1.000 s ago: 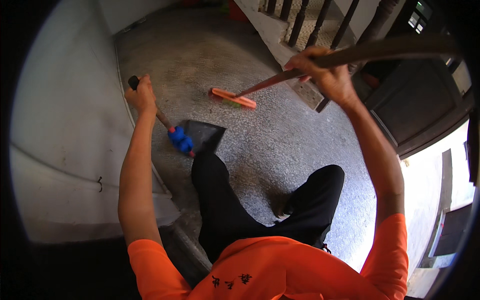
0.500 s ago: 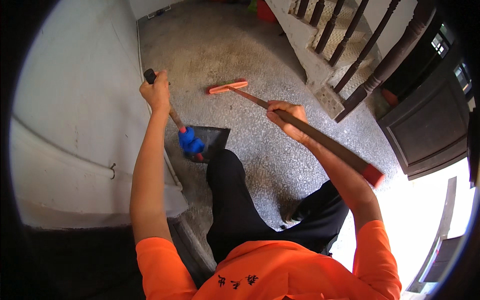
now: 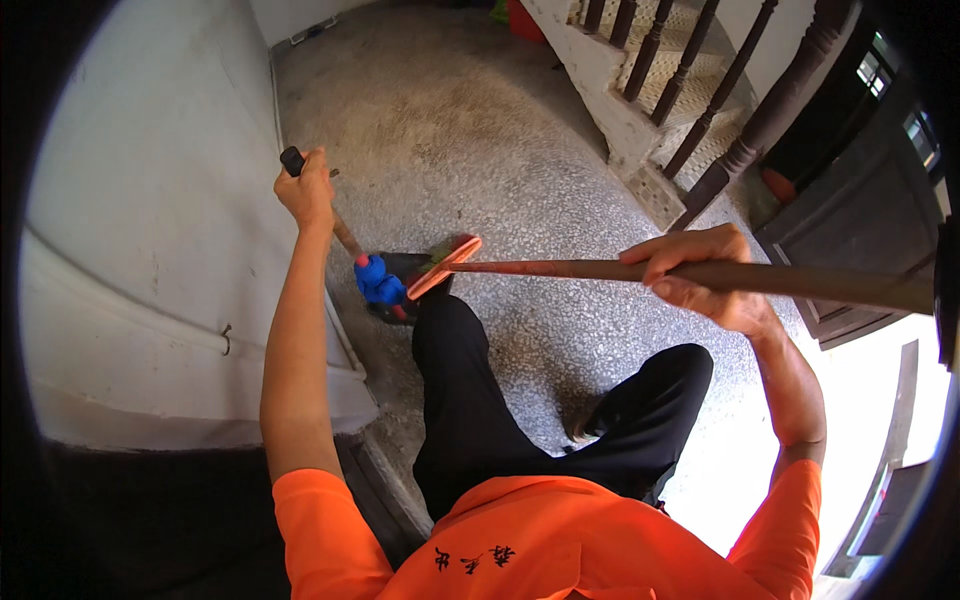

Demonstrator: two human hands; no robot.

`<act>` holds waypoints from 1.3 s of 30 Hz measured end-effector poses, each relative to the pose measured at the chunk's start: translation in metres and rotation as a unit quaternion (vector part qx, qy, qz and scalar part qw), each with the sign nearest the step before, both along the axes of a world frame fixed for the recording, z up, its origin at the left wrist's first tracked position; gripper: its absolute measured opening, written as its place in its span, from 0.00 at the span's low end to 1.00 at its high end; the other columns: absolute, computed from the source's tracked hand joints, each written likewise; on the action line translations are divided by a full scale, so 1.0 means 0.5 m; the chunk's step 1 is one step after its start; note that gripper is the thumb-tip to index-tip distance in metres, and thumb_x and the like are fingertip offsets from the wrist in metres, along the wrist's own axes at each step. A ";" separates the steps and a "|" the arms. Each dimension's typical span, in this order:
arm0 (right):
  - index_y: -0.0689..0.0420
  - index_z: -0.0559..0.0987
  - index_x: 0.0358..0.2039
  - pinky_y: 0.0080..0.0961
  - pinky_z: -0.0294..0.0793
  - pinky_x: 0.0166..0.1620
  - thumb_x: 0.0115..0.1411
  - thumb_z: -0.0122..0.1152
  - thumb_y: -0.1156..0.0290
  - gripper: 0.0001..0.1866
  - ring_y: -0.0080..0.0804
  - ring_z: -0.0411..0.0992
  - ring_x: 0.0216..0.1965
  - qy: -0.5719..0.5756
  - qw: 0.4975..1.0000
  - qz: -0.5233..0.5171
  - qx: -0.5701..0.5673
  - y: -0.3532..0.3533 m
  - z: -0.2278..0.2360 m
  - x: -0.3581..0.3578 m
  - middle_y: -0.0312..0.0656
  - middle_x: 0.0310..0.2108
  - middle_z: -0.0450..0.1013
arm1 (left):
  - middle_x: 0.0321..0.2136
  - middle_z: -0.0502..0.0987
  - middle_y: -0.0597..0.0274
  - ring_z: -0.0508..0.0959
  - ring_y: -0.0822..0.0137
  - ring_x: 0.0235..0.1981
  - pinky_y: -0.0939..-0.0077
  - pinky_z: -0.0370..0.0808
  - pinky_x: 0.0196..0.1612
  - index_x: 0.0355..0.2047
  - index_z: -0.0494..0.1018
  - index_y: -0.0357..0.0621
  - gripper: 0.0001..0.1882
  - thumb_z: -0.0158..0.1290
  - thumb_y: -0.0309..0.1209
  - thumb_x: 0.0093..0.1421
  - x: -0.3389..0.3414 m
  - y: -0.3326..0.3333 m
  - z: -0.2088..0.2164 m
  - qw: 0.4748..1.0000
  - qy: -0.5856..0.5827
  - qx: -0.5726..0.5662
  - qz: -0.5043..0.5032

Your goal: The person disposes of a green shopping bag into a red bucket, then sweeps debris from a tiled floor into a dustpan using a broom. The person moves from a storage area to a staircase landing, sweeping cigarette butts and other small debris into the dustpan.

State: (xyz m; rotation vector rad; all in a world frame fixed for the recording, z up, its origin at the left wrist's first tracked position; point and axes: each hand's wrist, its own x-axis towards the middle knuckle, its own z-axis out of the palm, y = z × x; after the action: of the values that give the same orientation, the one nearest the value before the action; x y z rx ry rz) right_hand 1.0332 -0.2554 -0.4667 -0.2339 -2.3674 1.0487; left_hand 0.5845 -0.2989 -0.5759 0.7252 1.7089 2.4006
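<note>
My left hand (image 3: 308, 190) is closed around the upper handle of a dustpan (image 3: 385, 322), a dark pan with a blue wrapping (image 3: 380, 281) low on its handle. The pan lies on the floor beside my knee. My right hand (image 3: 708, 278) grips the long brown handle of a broom (image 3: 560, 268), which runs nearly level across the view and past the right side. The broom's orange-pink head (image 3: 445, 266) is at the dustpan's open edge and hides part of the pan. Whether any dirt lies in the pan, I cannot tell.
A white wall (image 3: 150, 230) with a pipe and a small hook runs along the left. Stairs (image 3: 675, 80) with dark balusters rise at the far right. A dark door panel (image 3: 860, 240) stands to the right, near a bright doorway. Speckled floor (image 3: 540, 200) stretches ahead.
The broom head has moved nearer and left, from the floor ahead to the dustpan's edge. My right hand has swung right and lower with the handle. My left hand has barely moved.
</note>
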 end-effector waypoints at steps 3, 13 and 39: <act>0.64 0.81 0.26 0.24 0.77 0.31 0.49 0.64 0.65 0.13 0.32 0.76 0.28 -0.014 0.987 -0.128 -0.097 -0.001 0.034 0.038 0.51 0.32 0.77 | 0.11 0.66 0.66 0.61 0.76 0.08 0.80 0.58 0.11 0.19 0.69 0.39 0.08 0.56 0.26 0.51 0.016 -0.001 0.013 0.999 -0.020 0.007 -0.036; 0.62 0.79 0.28 0.24 0.79 0.34 0.62 0.54 0.62 0.16 0.33 0.79 0.30 0.210 0.921 -0.314 0.092 0.049 0.166 0.230 0.45 0.27 0.77 | 0.08 0.62 0.67 0.59 0.75 0.07 0.79 0.56 0.12 0.19 0.67 0.41 0.10 0.56 0.27 0.52 0.164 0.084 0.067 0.963 -0.048 0.013 -0.266; 0.60 0.78 0.17 0.22 0.60 0.15 0.55 0.65 0.59 0.18 0.21 0.63 0.11 -0.073 0.533 -0.837 0.105 -0.175 -0.171 1.004 0.36 0.09 0.65 | 0.08 0.59 0.68 0.58 0.76 0.08 0.80 0.58 0.14 0.19 0.65 0.43 0.12 0.47 0.30 0.60 0.720 0.387 0.051 0.779 0.027 -0.034 -0.626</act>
State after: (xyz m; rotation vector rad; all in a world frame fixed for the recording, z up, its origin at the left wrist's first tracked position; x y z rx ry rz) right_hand 1.5350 -0.3431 -0.5522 -1.9629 -1.1455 -0.2905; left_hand 0.9446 -0.1051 -0.5502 1.3299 0.7566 1.3274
